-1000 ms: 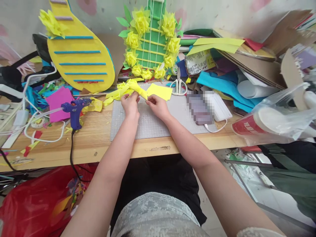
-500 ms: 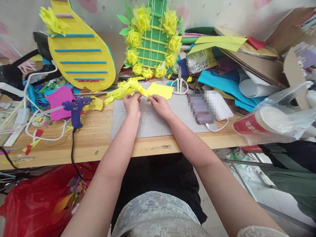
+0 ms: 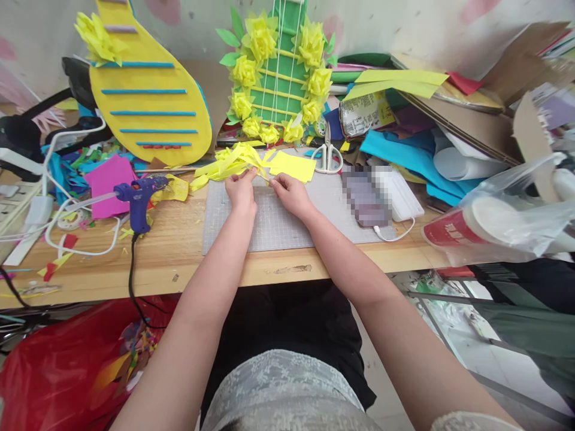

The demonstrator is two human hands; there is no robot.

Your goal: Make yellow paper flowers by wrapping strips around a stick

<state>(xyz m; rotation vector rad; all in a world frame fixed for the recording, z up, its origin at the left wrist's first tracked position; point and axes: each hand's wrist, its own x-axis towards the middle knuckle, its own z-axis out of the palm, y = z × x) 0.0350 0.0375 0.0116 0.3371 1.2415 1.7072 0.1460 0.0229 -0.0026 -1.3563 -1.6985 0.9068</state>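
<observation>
Left hand [image 3: 241, 190] and right hand [image 3: 290, 194] are pinching yellow paper [image 3: 263, 174], each grip clamping it over grey mat [image 3: 277, 226].

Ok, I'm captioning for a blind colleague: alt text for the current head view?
A left hand and right hand pinch yellow paper over a gray mat. Behind stands a green, flower-trimmed instrument shape; a blue glue gun sits left, scissors right.
</observation>
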